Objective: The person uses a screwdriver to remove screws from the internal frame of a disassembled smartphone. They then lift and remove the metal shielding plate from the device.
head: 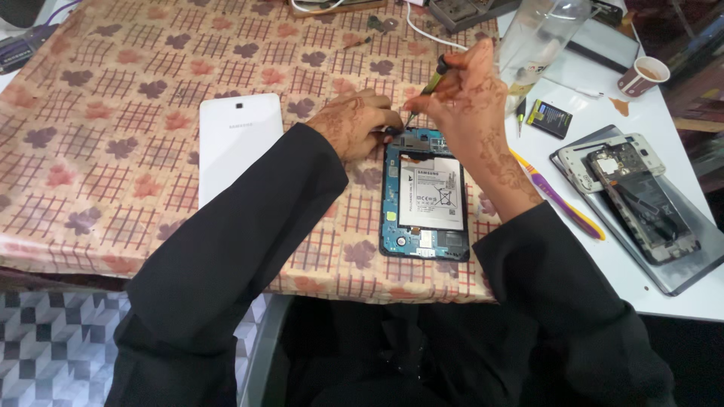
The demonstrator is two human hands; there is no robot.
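- One opened tablet [427, 197] lies face down at the centre of the frame, on a patterned cloth [113, 113]; its back is off, showing a white battery [431, 192] inside a blue frame.
- Right hand [471, 105], just above the tablet's top edge, is closed around a screwdriver [431, 84] with a dark and yellow handle; the fingers pinch the handle and the tip points down at the tablet's upper left corner.
- Left hand [354, 122] rests to the left of that same corner, fingers curled and pressed against the tablet's edge; whether it pinches anything small I cannot tell.
- Both arms wear black sleeves [241, 249] that reach in from the bottom of the frame.
- White back cover [240, 143] lies flat on the cloth, left of the left hand and apart from the tablet.
- Purple and yellow tool [562, 200] lies slantwise on the white table [641, 279], just right of the right wrist.
- Small black battery [549, 118] sits on the table right of the right hand.
- Opened phone [630, 188] rests on a grey slab [682, 275] at the right of the frame.
- Clear plastic bottle [539, 34] lies at the upper right, behind the right hand.
- Paper cup [642, 77] stands near the upper right edge.
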